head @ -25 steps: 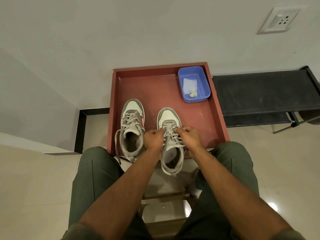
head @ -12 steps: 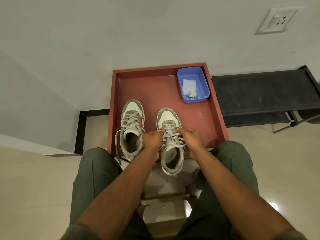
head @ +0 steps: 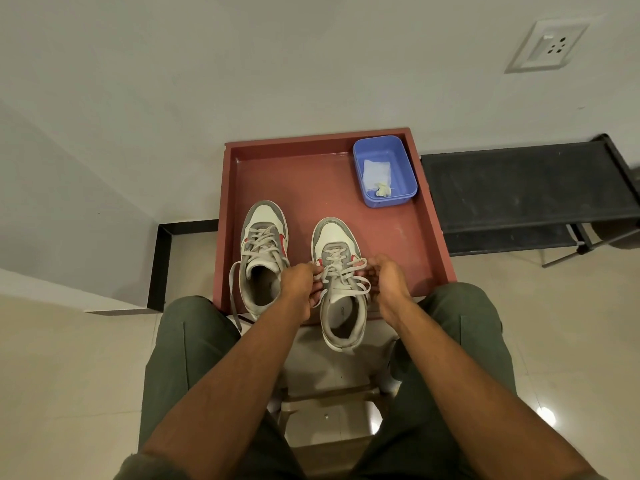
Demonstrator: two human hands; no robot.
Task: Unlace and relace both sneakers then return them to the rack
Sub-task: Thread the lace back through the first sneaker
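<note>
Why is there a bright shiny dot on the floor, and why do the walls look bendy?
Head view: the bright spot on the glossy beige floor tiles is glare from a light. Head view: the wide-angle lens bows the white wall and tilts the white wall socket. Head view: the hands and grey-and-white sneakers look sharp, under soft, dim light.

Plain off-white wall [head: 311,64] straight ahead, and high on its right a white socket plate [head: 545,45]. Down below, pale glossy floor tiles [head: 69,393], with a bright spot of lamp glare [head: 546,414] at the lower right. A black skirting strip [head: 162,265] runs along the foot of the wall at the left. To the right, against the wall, stands a low black metal bench [head: 519,188] on thin legs.
</note>
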